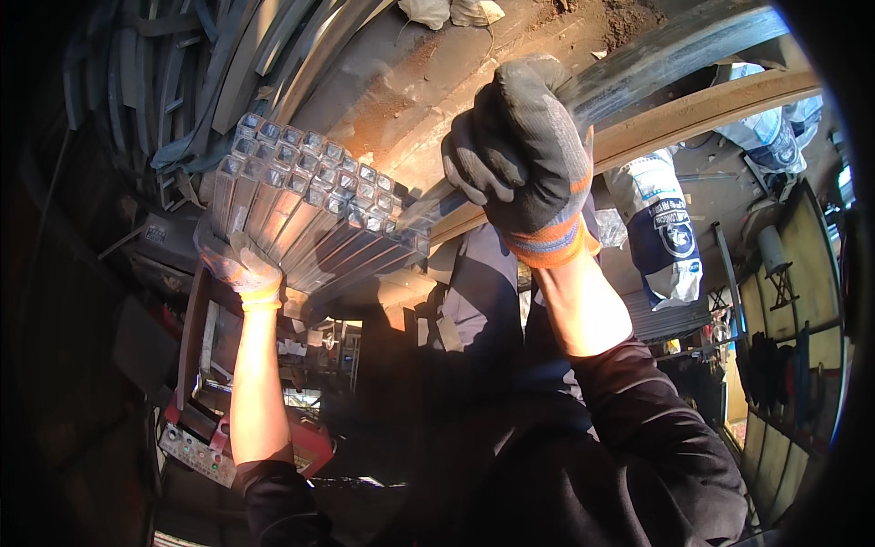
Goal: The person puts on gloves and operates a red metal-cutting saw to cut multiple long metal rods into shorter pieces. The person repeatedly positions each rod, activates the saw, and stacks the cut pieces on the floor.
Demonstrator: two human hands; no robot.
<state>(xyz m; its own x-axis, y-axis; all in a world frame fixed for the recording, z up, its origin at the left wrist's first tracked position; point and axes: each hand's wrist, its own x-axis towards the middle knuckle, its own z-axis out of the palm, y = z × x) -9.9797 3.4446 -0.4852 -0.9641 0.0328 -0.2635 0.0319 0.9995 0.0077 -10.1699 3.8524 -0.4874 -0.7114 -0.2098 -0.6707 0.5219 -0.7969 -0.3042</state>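
Note:
A stack of square metal tubes (305, 228) lies left of the middle, with its hollow ends in tight rows. My left hand (239, 264), in a work glove with a yellow-orange cuff, grips the stack's near left edge. Its thumb rests along the tubes, while the other fingers are partly hidden in shadow. On the right, my right hand (524, 150), in a dark grey glove with an orange and blue cuff, is closed into a fist. It is in front of a long grey metal bar (674, 59); whatever lies inside the fist is hidden.
Long bent metal strips (173, 82) crowd the far left. A brown beam (711, 118) runs beside the grey bar. White-and-blue sacks (661, 223) lie at the right. Below my left hand is a red machine with a button panel (196, 453). Dry leaves (476, 12) lie at the far edge.

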